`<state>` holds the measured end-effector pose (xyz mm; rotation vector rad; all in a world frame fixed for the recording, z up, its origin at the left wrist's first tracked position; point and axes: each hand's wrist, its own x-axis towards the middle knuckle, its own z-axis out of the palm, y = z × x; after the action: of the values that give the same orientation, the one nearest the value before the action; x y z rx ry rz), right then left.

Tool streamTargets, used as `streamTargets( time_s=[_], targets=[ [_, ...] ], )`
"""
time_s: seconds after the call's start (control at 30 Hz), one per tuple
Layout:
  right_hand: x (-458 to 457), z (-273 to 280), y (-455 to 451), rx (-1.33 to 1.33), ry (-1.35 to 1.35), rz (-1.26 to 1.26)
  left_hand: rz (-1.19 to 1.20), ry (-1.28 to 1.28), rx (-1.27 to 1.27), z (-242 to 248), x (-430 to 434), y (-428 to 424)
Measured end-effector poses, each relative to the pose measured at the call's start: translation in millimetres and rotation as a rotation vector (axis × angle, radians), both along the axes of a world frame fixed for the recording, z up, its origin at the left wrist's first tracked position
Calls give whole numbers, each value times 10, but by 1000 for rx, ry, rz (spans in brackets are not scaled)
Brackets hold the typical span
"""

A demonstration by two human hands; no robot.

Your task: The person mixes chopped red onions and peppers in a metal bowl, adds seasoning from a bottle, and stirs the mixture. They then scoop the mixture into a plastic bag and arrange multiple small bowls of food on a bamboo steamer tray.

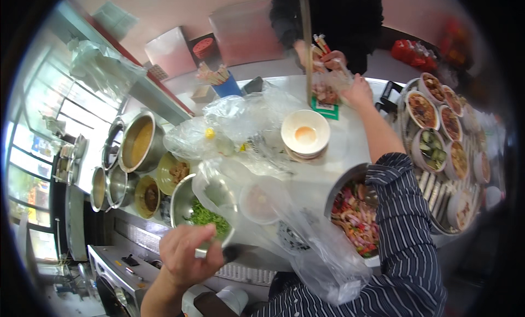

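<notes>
My left hand point(189, 251) is raised over the near rim of a steel bowl of chopped green herbs point(209, 218), its fingers curled with thumb and forefinger apart; it holds nothing I can see. My right hand point(358, 91) reaches across the counter and grips a clear plastic bag point(327, 89) with food in it. The hands of a person opposite point(334, 61) are at the same bag, with wrapped chopsticks. Between my arms, a round plastic tub point(259, 200) stands beside a loose clear bag point(328, 259). Under my right forearm sits a steel bowl of sliced onion mix point(354, 218).
Filled bowls point(422, 110) stand on a round slatted tray at the right. Steel pots point(139, 142) line the left. Stacked white paper bowls point(305, 132), crumpled plastic bags point(242, 116) and a blue chopstick holder point(229, 86) occupy the counter. A vertical post point(306, 46) rises at the far edge.
</notes>
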<state>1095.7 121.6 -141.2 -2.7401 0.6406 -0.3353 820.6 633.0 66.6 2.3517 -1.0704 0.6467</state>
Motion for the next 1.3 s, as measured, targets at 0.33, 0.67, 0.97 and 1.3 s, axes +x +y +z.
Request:
streamTargets(
  time_s=[0.33, 0.67, 0.97, 1.3],
  targets=[
    [497, -379, -280, 169, -166, -33, 125, 137, -28, -155, 79, 288],
    [188, -432, -410, -286, -146, 199, 200, 253, -165, -256, 74, 171],
    [249, -588, -347, -135, -29, 104, 342, 368, -261, -222, -238, 210],
    [155, -663, -471, -175, 42, 105, 446, 589, -580, -163, -559, 150]
  ],
)
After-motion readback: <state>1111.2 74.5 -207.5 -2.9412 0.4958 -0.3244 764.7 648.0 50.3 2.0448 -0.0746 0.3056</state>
